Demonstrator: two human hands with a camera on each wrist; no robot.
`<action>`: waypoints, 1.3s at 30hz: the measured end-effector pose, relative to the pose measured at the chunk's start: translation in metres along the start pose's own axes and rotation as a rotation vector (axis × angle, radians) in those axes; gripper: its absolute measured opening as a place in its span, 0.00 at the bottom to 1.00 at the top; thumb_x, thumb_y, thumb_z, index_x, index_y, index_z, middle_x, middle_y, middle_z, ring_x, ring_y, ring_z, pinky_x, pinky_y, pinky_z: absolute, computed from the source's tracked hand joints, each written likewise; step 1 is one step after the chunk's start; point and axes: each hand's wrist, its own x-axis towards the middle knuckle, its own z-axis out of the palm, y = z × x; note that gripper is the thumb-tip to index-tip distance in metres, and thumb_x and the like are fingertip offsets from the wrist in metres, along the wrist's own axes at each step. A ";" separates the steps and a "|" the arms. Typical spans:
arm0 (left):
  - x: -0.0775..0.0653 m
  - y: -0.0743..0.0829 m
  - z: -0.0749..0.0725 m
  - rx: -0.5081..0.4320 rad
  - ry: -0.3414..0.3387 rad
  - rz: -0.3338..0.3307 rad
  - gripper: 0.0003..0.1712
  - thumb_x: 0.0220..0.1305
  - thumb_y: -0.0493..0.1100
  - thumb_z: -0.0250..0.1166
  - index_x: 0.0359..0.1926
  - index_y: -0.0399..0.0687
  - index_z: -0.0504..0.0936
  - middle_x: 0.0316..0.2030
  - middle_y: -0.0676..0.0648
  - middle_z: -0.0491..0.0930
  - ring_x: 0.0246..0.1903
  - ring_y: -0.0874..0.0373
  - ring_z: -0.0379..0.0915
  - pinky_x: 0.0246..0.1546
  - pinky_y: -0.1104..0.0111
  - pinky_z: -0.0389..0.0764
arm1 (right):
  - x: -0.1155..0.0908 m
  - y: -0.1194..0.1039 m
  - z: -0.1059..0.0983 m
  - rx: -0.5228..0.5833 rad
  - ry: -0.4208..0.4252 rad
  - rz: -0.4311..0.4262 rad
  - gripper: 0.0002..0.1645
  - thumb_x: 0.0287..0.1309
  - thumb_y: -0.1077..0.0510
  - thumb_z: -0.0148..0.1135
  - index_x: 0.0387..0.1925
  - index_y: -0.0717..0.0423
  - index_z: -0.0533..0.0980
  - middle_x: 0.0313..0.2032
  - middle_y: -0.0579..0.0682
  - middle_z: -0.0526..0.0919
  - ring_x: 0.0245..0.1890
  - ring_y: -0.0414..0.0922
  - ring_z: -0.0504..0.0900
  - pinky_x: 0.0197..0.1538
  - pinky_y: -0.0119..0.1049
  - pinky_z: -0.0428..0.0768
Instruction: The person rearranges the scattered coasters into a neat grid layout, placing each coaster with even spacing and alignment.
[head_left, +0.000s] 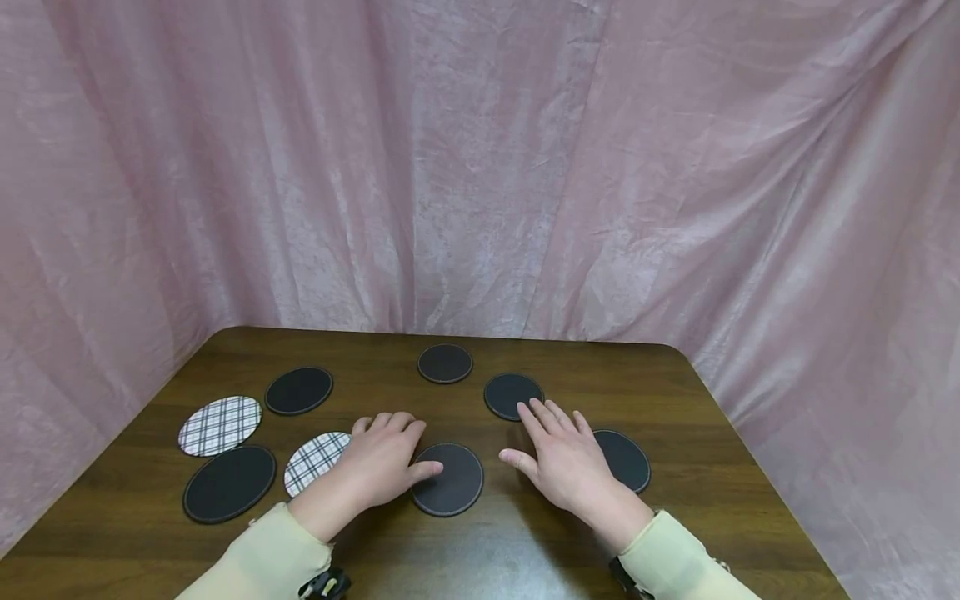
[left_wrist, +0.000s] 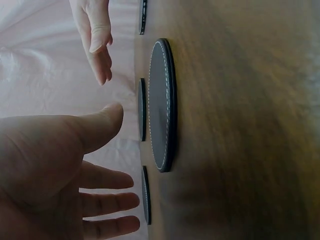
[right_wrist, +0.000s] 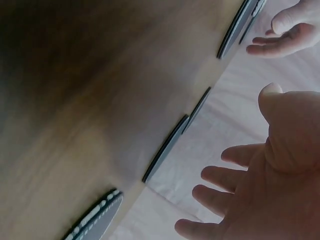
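Both hands hover over a wooden table among round coasters, holding nothing. My left hand (head_left: 378,462) has its fingers spread and its thumb over the edge of a black coaster (head_left: 453,490) with a stitched rim. A plaid coaster (head_left: 311,462) lies partly hidden behind that hand and wrist. Spread wide, my right hand (head_left: 566,467) reaches its fingertips near another black coaster (head_left: 510,392). One more black coaster (head_left: 628,462) is partly covered by the right hand's outer side. In the left wrist view a gap shows between the left hand (left_wrist: 60,165) and the stitched black coaster (left_wrist: 161,105).
At the left lie a plaid coaster (head_left: 220,425) and two black coasters, one farther back (head_left: 298,391) and one nearer (head_left: 228,485). A black coaster (head_left: 445,363) sits near the table's (head_left: 360,354) back edge. Pink curtain (head_left: 480,167) hangs behind and around the table.
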 end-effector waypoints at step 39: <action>-0.014 0.000 0.007 -0.064 -0.062 -0.043 0.41 0.52 0.65 0.87 0.55 0.41 0.88 0.46 0.46 0.82 0.48 0.45 0.76 0.54 0.40 0.76 | 0.007 -0.042 0.008 0.185 -0.080 -0.061 0.27 0.68 0.40 0.77 0.52 0.58 0.87 0.45 0.50 0.85 0.50 0.54 0.84 0.54 0.56 0.80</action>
